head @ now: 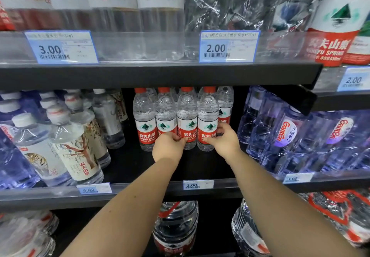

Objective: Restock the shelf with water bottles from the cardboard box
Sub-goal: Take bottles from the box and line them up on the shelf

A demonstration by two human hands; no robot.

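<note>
Head view. Item: row of four clear plastic water bottles with red caps and red-and-white labels, upright, side by side and touching, set well back on the black middle shelf board. Left hand: grip closed, fingers curled round the lower part of the second bottle counting from the left, fingertips reaching the label of the one next to it. Right hand: grip closed on the fourth bottle, thumb across the front of the red label, fingers wrapped round its far side. The two grips lie close together. Just behind the right grip: a fifth bottle of the same kind, upright. Left of the left grip, apart from it: clear bottles with white caps and tiger-and-tree printed labels, in rows. Right of the right grip, apart: blue-tinted clear bottles with oval red-lettered labels. Below both grips, on the shelf's front rail: small white price tag reading 2.00; lower still, large clear water jugs on the bottom shelf. Above both grips: black front edge of the upper shelf, carrying blue-bordered price tags reading 3.00 and 2.00.
</note>
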